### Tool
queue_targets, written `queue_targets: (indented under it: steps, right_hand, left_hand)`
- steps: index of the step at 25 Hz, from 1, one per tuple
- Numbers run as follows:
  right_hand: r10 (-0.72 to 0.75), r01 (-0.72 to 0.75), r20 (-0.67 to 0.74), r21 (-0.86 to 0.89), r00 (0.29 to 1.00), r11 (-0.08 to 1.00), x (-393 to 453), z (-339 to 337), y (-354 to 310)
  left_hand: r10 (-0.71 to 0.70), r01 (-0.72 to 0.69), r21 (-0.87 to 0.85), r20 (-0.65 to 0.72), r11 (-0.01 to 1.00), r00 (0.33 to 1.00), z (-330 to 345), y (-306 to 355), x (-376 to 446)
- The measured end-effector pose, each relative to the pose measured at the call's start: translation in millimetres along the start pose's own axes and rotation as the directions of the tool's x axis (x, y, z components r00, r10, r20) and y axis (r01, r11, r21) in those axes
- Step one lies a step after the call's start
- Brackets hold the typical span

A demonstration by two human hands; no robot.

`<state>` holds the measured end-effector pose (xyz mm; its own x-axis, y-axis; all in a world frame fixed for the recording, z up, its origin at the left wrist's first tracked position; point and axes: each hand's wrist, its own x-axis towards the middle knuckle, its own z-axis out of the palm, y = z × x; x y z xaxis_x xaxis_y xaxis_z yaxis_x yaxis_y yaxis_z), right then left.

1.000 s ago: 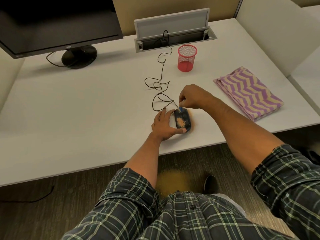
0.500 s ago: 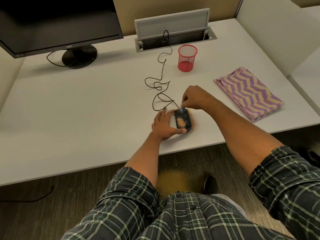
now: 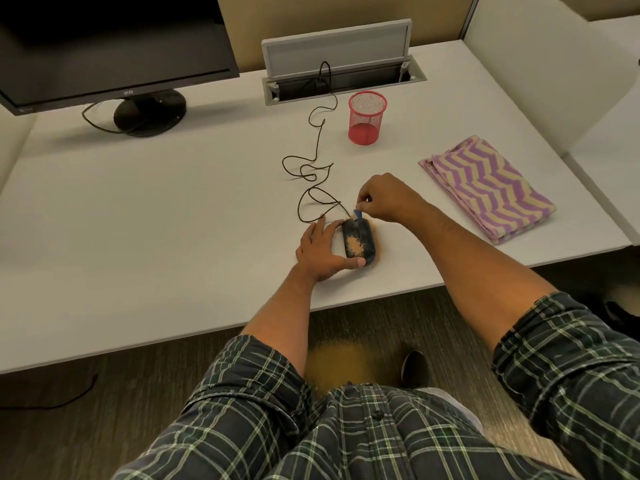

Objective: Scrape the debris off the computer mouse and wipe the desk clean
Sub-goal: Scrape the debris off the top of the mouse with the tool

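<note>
A black wired computer mouse (image 3: 360,233) lies near the front edge of the white desk (image 3: 173,202), with a patch of tan debris (image 3: 356,247) on its back half. My left hand (image 3: 320,251) grips the mouse from its left side, thumb along the near end. My right hand (image 3: 382,197) pinches a small blue scraper (image 3: 357,213) whose tip touches the mouse's far end. A little tan dust lies on the desk by the mouse's right side. A folded purple and cream zigzag cloth (image 3: 488,192) rests to the right.
The mouse cable (image 3: 313,174) loops back to an open cable hatch (image 3: 343,77). A red mesh pen cup (image 3: 366,117) stands behind the hands. A monitor (image 3: 114,50) with its round stand is at the far left. Tan debris (image 3: 339,362) is on the floor below.
My right hand with the blue scraper has shifted slightly along the mouse's far end. My left hand has kept its grip on the mouse.
</note>
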<state>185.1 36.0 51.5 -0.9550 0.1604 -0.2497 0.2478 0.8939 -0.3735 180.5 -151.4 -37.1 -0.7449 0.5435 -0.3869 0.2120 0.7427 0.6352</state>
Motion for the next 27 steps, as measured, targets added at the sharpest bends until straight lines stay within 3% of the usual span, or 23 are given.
queue_targets:
  steps: [4, 8, 12, 16, 19, 23, 27]
  right_hand:
    - [0.002, -0.002, 0.049, 0.005, 0.999, 1.0, 0.3, -0.2, -2.6]
    - [-0.011, 0.013, -0.037, 0.04, 0.999, 0.999, -0.4, -4.9, -0.9]
    - [-0.035, 0.029, 0.08, 0.08, 0.996, 0.996, -3.3, -3.0, 1.6]
    - [-0.01, 0.015, -0.061, 0.078, 0.998, 0.997, -4.5, 0.4, 3.6]
    - [-0.05, 0.043, 0.067, 0.104, 0.996, 0.994, -8.3, -2.8, 3.3]
    - [-0.023, 0.025, -0.082, 0.031, 0.996, 0.999, -5.2, -3.2, 0.7]
    - [-0.041, 0.04, 0.016, 0.037, 0.999, 0.999, -7.3, -2.7, 3.8]
  left_hand:
    - [-0.001, 0.001, 0.008, 0.002, 1.0, 1.0, -0.2, -0.1, -0.2]
    - [0.002, -0.002, -0.003, 0.003, 1.0, 1.0, -0.9, 0.4, -0.9]
    - [-0.001, 0.001, 0.009, 0.005, 1.0, 1.0, -1.1, 0.9, -1.4]
    - [0.001, -0.001, 0.014, -0.004, 1.0, 1.0, -1.8, 1.6, -1.7]
    - [-0.004, 0.004, 0.025, -0.001, 1.0, 1.0, -2.3, 2.4, -2.9]
    - [0.002, -0.002, 0.012, -0.009, 1.0, 1.0, -2.7, 1.6, -2.5]
    - [0.005, -0.005, 0.013, -0.008, 1.0, 1.0, -2.1, 1.9, -2.6]
